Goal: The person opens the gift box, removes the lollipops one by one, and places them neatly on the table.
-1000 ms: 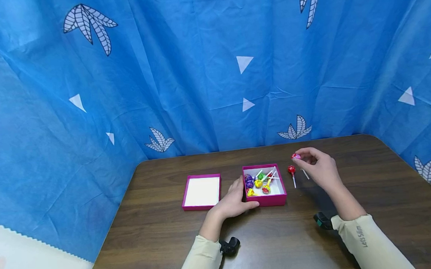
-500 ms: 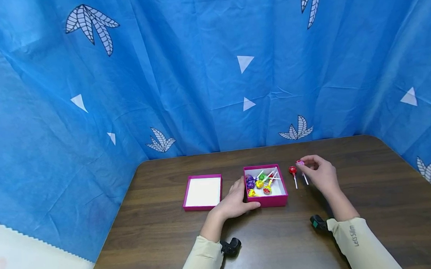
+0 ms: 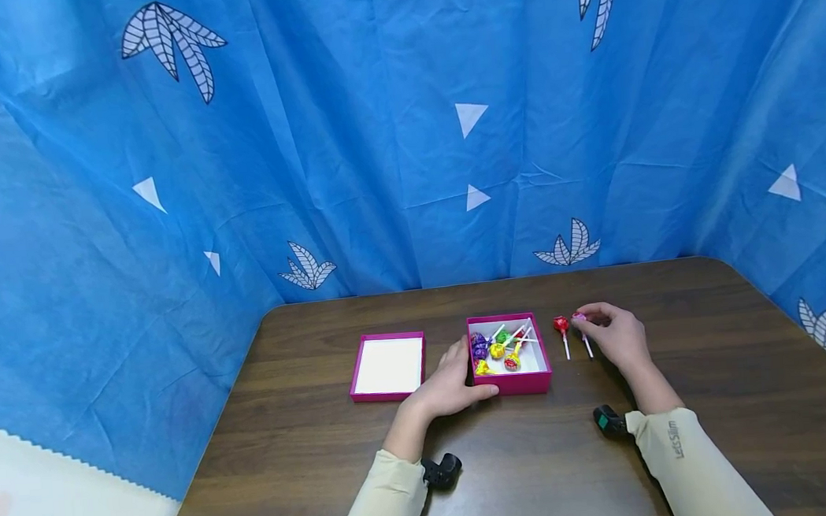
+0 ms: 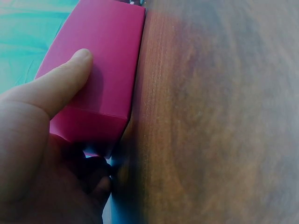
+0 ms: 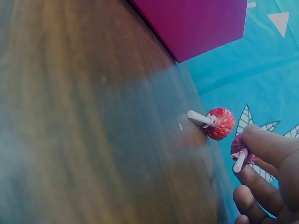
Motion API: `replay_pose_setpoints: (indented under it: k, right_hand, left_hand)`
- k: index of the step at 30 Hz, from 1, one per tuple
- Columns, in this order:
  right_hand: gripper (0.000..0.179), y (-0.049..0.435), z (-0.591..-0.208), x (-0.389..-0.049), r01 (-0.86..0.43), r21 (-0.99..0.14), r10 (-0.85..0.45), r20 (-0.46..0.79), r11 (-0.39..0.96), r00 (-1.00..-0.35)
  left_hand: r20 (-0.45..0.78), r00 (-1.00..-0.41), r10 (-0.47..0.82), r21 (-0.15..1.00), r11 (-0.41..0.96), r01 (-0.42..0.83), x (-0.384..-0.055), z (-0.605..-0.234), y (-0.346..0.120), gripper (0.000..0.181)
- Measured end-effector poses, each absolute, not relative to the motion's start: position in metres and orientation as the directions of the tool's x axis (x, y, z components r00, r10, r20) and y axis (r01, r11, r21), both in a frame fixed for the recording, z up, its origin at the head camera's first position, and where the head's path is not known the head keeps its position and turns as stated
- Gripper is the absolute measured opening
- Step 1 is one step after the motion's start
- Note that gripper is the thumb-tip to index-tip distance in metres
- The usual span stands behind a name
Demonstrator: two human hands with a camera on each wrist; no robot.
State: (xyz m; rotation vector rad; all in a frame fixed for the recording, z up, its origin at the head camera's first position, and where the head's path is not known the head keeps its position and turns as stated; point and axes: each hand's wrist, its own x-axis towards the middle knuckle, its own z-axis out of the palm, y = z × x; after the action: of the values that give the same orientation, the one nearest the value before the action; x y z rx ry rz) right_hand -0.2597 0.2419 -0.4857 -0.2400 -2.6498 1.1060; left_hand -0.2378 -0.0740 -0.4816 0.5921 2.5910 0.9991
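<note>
My right hand (image 3: 618, 340) pinches a pink-wrapped lollipop (image 3: 578, 318) by its head between thumb and fingers, its white stick pointing toward me. Just left of it lies a red lollipop (image 3: 561, 325) on the table, apart from the held one; the right wrist view shows both the red lollipop (image 5: 221, 123) and the pink lollipop (image 5: 239, 151). My left hand (image 3: 444, 386) rests at the near left corner of an open magenta box (image 3: 520, 384), thumb straight against the front wall (image 4: 112, 60), fingers along the left side. Inside the box lie several lollipops in purple, yellow, green and red wrappers.
Left of the box lies its magenta lid (image 3: 389, 366), white inside facing up. All stands on a brown wooden table (image 3: 311, 454). A blue patterned curtain (image 3: 391, 133) hangs behind the table and along its sides.
My right hand has lowered the pink lollipop slightly right and toward me, beside the red one; its stick now hangs straighter. My left hand stays at the box corner.
</note>
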Motion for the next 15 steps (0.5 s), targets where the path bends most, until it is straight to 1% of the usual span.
replay_pose_setpoints:
  k: [4,11,15]
  right_hand:
    - [0.036,0.243,-0.489,-0.263,0.069,-0.706,0.251,0.157,0.705,-0.955]
    - [0.034,0.244,-0.496,-0.267,0.073,-0.657,0.242,0.17,0.751,-0.955]
    - [0.036,0.245,-0.498,-0.267,0.075,-0.654,0.251,0.18,0.753,-0.951]
  left_hand:
    - [-0.131,-0.871,0.474,0.689,0.675,0.264,-0.238,-0.482,-0.074,0.107]
    - [-0.123,-0.874,0.47,0.686,0.677,0.267,-0.237,-0.482,-0.074,0.107]
    - [-0.124,-0.872,0.474,0.686,0.676,0.27,-0.237,-0.481,-0.074,0.107]
